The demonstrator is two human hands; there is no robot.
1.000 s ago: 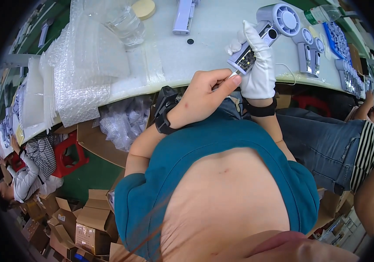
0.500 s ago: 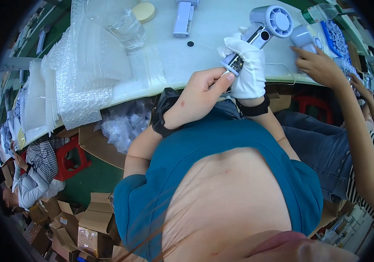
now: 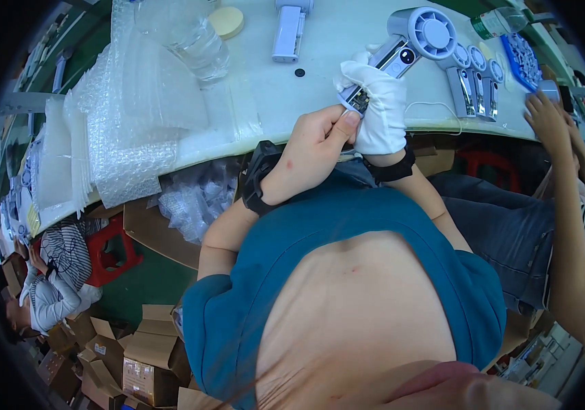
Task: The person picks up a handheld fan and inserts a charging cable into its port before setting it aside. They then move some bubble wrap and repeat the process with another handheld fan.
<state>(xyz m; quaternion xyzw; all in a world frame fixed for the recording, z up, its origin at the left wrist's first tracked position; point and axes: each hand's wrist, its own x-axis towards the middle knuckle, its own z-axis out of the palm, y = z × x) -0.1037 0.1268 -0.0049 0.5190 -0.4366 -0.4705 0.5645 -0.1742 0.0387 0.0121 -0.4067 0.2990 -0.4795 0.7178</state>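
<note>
A light-purple handheld fan (image 3: 397, 57) is tilted above the near edge of the table, its round head up and to the right. My right hand (image 3: 382, 109), in a white glove, is wrapped around its handle. My bare left hand (image 3: 314, 145) pinches the handle's lower end between thumb and fingers. Part of the handle is uncovered there, and a circuit board shows. On the table beyond lies another purple fan (image 3: 288, 35) with an open handle, its head cut off by the picture's edge. A small black disc (image 3: 300, 72) lies near it.
Bubble-wrap bags (image 3: 128, 130) pile up at the left by a clear plastic container (image 3: 203, 51). Three fans (image 3: 471, 92) lie together at the right, near a blue tray (image 3: 521, 61) and a bottle (image 3: 501, 22). A co-worker's hand (image 3: 549, 119) is at the far right.
My hands and the held fan have shifted slightly left. The co-worker's hand has moved right, away from the fans, and three fans now show where it was.
</note>
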